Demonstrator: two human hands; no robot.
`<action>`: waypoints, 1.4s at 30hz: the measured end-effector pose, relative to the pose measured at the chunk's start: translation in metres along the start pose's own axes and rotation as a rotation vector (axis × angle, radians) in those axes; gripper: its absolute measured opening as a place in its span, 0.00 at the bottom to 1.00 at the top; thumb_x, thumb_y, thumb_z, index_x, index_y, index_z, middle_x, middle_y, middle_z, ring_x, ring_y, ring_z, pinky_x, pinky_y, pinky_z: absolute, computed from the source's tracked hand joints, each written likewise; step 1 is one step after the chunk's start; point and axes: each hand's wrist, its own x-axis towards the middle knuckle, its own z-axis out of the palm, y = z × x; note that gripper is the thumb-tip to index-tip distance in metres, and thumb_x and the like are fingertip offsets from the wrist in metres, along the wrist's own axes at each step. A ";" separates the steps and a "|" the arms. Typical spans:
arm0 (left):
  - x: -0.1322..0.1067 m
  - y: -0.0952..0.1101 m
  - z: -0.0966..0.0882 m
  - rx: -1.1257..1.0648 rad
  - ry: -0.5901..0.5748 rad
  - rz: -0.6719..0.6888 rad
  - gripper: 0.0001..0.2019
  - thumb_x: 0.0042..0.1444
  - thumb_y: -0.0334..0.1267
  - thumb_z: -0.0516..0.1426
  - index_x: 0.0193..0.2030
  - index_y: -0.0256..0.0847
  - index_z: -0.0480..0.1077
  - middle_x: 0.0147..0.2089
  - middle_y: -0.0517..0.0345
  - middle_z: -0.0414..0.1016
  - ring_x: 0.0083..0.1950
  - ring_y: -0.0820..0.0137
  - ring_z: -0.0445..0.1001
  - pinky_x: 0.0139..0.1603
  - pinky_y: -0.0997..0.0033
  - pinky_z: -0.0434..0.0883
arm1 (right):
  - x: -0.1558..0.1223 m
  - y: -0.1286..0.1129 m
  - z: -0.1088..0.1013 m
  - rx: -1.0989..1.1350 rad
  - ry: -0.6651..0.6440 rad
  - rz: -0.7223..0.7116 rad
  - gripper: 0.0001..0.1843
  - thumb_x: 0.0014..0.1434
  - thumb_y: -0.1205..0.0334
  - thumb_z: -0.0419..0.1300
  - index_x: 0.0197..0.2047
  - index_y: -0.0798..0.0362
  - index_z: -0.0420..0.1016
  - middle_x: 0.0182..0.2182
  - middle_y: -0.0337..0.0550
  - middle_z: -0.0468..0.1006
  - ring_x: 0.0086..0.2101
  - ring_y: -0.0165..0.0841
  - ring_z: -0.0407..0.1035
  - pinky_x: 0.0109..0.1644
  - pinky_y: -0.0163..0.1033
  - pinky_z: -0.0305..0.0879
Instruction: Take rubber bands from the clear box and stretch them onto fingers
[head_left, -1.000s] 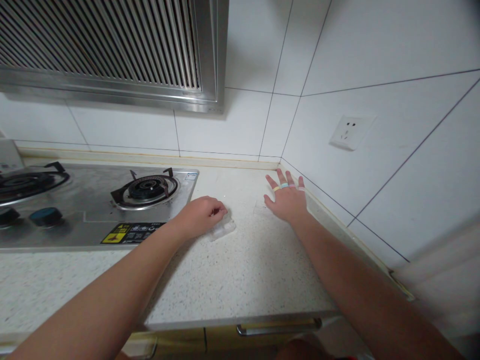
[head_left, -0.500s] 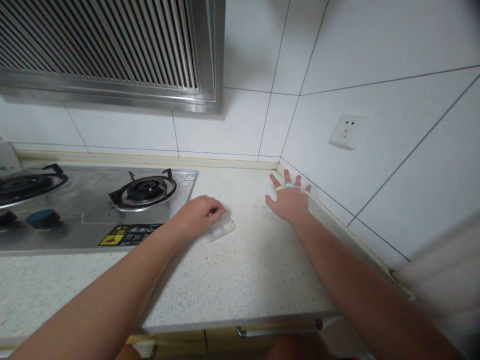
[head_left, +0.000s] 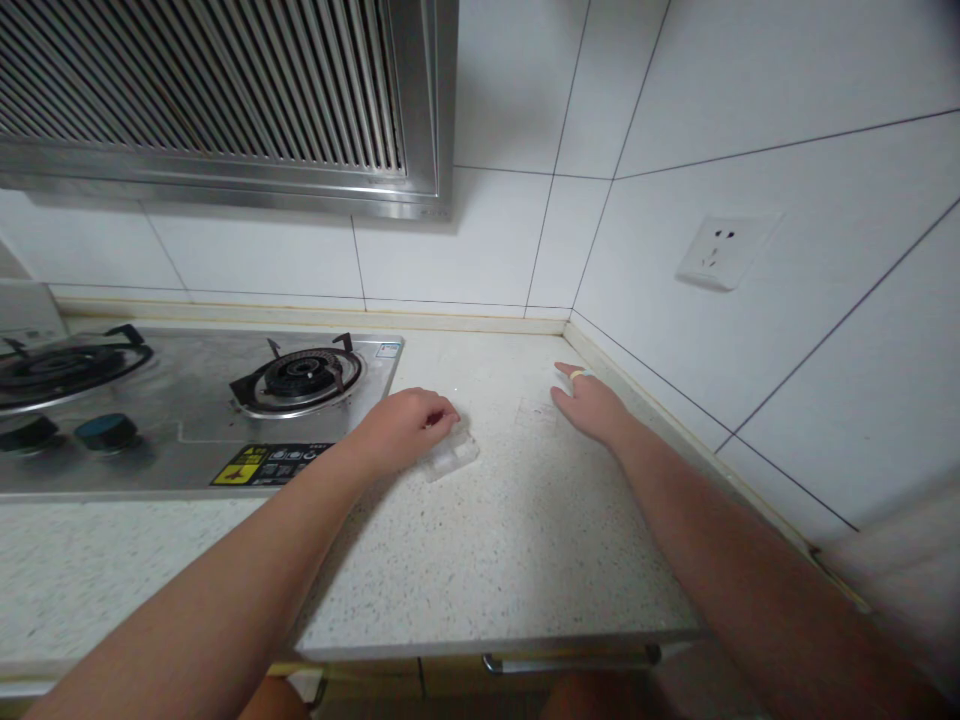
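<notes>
My left hand (head_left: 412, 428) is closed in a curl above the counter just right of the stove, its thumb and fingertips pressed together. Anything inside it is hidden. Under and beside its fingers lies a clear plastic tray with small compartments (head_left: 457, 455). Farther right, my right hand (head_left: 592, 402) has its thumb and index finger stretched apart, nothing visible between them; its other fingers are mostly hidden. A pale yellow ring (head_left: 577, 374) circles the index finger, with a bluish one just behind. A faint, transparent flat piece (head_left: 534, 412) rests left of the right thumb.
A steel gas stove (head_left: 202, 400) with burners and knobs fills the left side under a ribbed range hood (head_left: 300, 190). Speckled counter (head_left: 487, 560) runs to the tiled corner. On the right wall is a socket (head_left: 726, 252); a drawer handle (head_left: 570, 662) sits below the front edge.
My right hand has turned from spread fingers, with pastel rings showing on several, to a side view with thumb and index foremost. The left hand stays curled by the tray. The view has shifted slightly.
</notes>
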 end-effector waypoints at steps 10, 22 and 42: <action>-0.001 0.001 0.001 0.006 -0.003 0.015 0.13 0.67 0.39 0.53 0.40 0.41 0.79 0.39 0.54 0.80 0.40 0.64 0.75 0.40 0.67 0.66 | 0.005 0.011 -0.011 0.666 -0.080 0.031 0.32 0.71 0.48 0.29 0.76 0.42 0.37 0.71 0.49 0.57 0.59 0.43 0.69 0.56 0.56 0.70; -0.003 0.005 -0.004 0.000 -0.014 0.020 0.13 0.67 0.39 0.53 0.41 0.42 0.79 0.39 0.54 0.80 0.40 0.64 0.75 0.39 0.68 0.66 | 0.000 0.001 -0.025 0.939 -0.102 0.087 0.36 0.69 0.43 0.25 0.75 0.45 0.41 0.71 0.50 0.56 0.63 0.48 0.64 0.58 0.62 0.68; -0.002 0.003 -0.002 0.015 -0.006 0.029 0.12 0.68 0.39 0.53 0.42 0.43 0.79 0.38 0.55 0.80 0.41 0.64 0.74 0.40 0.67 0.66 | 0.000 0.005 -0.020 1.110 -0.064 0.147 0.32 0.68 0.37 0.37 0.56 0.51 0.68 0.56 0.56 0.75 0.50 0.48 0.75 0.53 0.58 0.72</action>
